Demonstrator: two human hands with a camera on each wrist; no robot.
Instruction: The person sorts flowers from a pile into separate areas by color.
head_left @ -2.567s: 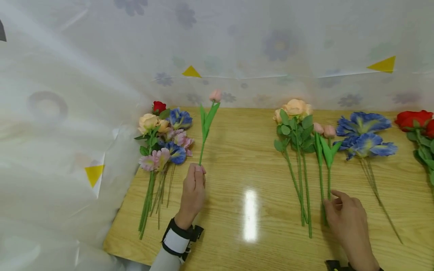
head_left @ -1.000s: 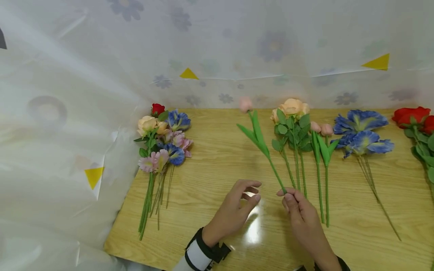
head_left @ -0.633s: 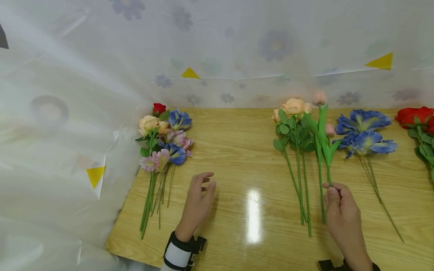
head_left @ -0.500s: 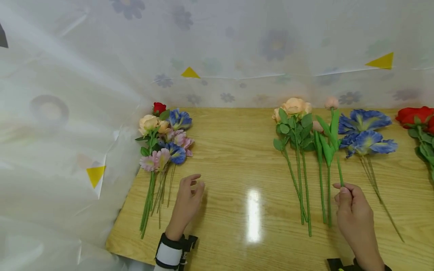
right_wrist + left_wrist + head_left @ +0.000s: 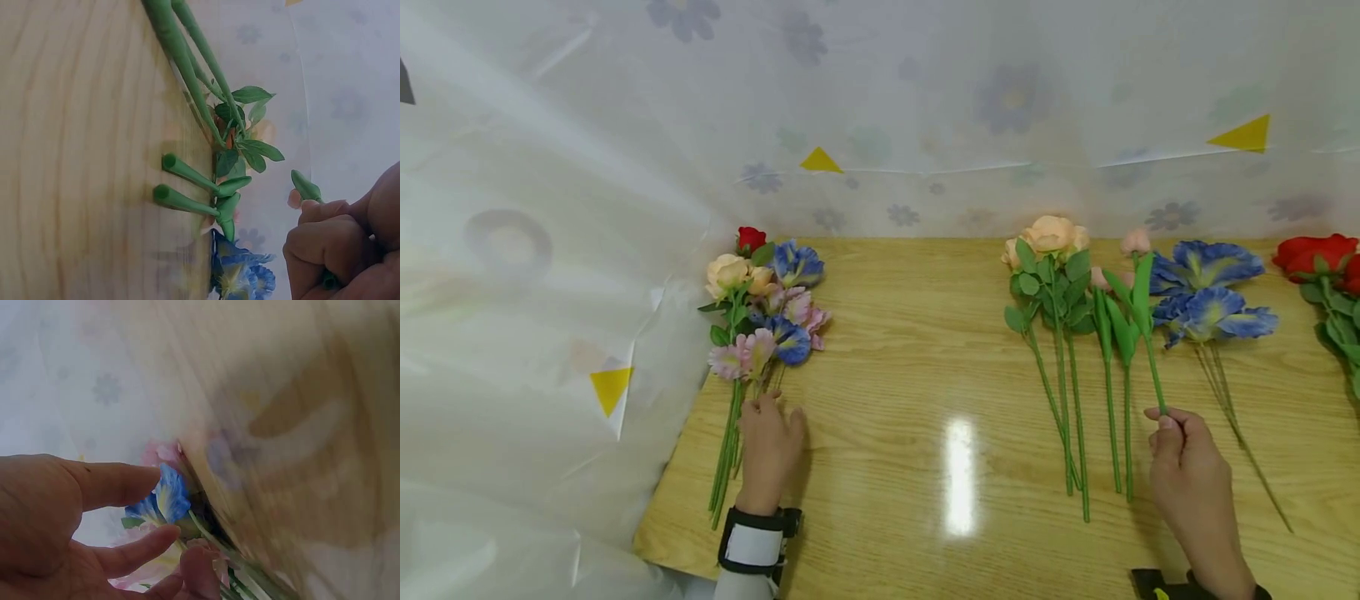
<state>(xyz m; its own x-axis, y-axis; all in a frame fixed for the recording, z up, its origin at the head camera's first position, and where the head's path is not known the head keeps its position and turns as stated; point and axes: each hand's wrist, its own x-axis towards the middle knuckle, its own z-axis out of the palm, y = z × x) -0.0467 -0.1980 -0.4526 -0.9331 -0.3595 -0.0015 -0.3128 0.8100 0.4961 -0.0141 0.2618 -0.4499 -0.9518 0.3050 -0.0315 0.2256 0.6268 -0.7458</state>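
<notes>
My right hand [image 5: 1191, 483] pinches the lower stem of a pink artificial tulip [image 5: 1142, 304], bloom pointing away from me. Two more pink tulips [image 5: 1125, 343] lie just left of it, partly overlapped by its leaves. In the right wrist view the curled fingers [image 5: 331, 244] surround the held stem. My left hand [image 5: 767, 450] is over the stems of a mixed flower pile [image 5: 790, 339] on the left. The left wrist view shows its thumb and fingers apart with nothing gripped, near a blue flower [image 5: 172, 497]; whether fingertips touch the stems cannot be told.
Peach roses [image 5: 1054, 237] lie left of the tulips, two blue flowers [image 5: 1213, 317] to their right. Red roses [image 5: 1315, 257] are at the right edge. A flower-patterned plastic sheet [image 5: 925, 100] hangs behind and left of the wooden table [image 5: 910, 333].
The tulip passed from my left hand to my right, which carried it rightward and lowered it beside the other two. My emptied left hand moved left to the mixed pile.
</notes>
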